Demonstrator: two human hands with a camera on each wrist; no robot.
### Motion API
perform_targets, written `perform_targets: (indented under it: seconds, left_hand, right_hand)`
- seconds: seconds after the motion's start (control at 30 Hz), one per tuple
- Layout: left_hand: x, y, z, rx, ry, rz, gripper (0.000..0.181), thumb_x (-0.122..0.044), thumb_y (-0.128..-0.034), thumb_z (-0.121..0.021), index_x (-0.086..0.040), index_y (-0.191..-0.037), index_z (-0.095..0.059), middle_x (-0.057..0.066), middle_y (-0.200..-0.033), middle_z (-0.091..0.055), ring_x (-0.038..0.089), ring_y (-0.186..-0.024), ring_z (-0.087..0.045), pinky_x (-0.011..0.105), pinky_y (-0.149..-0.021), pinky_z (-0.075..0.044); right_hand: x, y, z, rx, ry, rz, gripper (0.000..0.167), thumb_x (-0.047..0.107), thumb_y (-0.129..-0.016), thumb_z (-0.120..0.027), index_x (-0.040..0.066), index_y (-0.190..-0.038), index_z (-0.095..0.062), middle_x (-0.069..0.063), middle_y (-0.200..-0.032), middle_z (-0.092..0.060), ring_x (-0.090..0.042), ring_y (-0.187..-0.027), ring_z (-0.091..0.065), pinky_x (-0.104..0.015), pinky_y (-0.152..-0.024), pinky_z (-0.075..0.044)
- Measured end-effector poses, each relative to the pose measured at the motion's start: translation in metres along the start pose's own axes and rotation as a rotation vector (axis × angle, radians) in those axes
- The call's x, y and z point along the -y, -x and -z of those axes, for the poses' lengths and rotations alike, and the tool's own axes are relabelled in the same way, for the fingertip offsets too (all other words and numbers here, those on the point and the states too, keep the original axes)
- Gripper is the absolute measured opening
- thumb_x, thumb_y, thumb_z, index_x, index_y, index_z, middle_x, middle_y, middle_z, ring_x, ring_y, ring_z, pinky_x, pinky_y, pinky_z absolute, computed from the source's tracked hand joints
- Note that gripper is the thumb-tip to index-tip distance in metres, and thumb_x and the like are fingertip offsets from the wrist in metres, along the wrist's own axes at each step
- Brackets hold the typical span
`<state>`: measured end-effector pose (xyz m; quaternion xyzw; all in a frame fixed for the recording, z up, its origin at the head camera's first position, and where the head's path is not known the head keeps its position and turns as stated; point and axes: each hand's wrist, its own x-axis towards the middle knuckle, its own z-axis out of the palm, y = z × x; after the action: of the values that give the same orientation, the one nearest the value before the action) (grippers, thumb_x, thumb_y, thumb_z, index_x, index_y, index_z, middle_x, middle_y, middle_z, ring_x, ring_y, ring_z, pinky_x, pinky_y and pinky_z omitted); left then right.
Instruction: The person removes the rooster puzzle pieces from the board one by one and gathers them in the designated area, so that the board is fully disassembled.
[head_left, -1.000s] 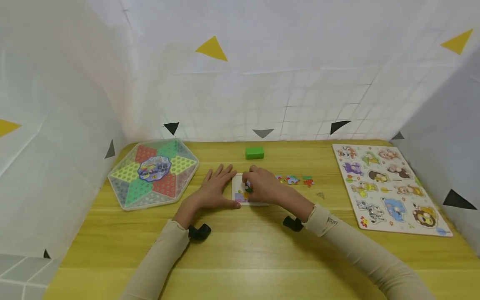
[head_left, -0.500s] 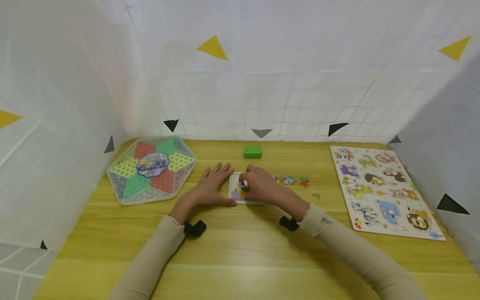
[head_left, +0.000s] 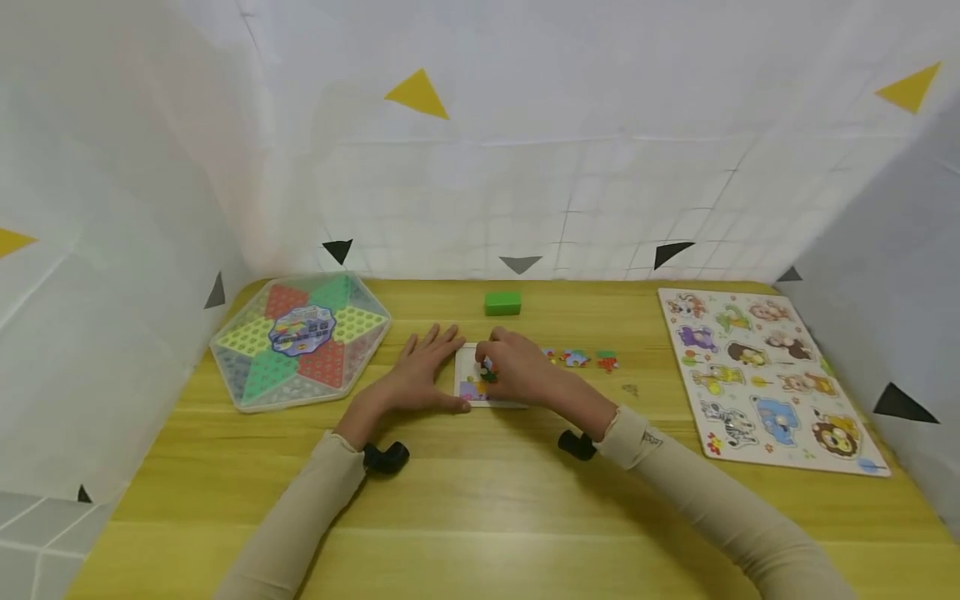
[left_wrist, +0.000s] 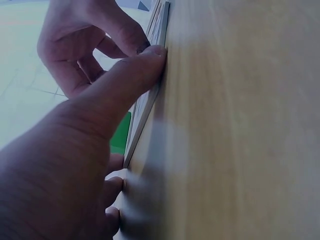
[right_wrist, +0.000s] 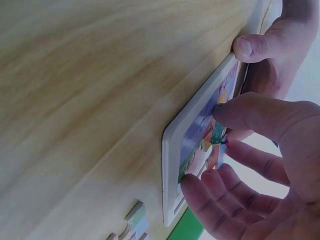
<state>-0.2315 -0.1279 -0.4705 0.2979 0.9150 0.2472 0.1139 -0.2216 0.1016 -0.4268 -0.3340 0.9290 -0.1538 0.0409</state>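
Observation:
A small white-framed jigsaw board (head_left: pixel 467 358) lies at mid-table, with colourful pieces fitted along its near side. My left hand (head_left: pixel 420 377) rests by the board's left edge, fingers spread, and its thumb touches the near left corner. Above the board, my right hand (head_left: pixel 521 367) pinches a jigsaw piece (right_wrist: pixel 217 156) between thumb and index finger. That piece stands tilted over the picture in the right wrist view, and the fingers partly hide it. The right thumb and other fingertips come down close to the board's surface.
Several loose jigsaw pieces (head_left: pixel 576 358) lie in a row right of the board. Behind it sits a green block (head_left: pixel 502 303). A hexagonal Chinese checkers set (head_left: pixel 300 342) is at the left; an animal peg puzzle (head_left: pixel 772 379) lies at the right.
The head view has shifted slightly. Both hands keep their places at the board, while the piece in my right fingers appears to have turned a little.

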Motion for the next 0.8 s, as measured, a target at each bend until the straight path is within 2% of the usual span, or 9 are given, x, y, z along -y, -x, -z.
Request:
perform_targets:
  seconds: [0.8]
  left_hand:
    - [-0.0019,-0.0013,0.0016,0.008,0.006,-0.008,0.111,-0.068,-0.0770,-0.075,-0.015,-0.161,-0.024,0.005,-0.167,-0.009,0.030,-0.152,0.003,0.055,-0.118,0.007]
  right_hand:
    - [-0.0044,0.0025,-0.0004,0.006,-0.012,-0.003,0.040,0.023,-0.081,-0.085,0.009,-0.113,-0.068,-0.007,-0.105,-0.055,-0.017,-0.080,-0.054,-0.033,-0.070,-0.049]
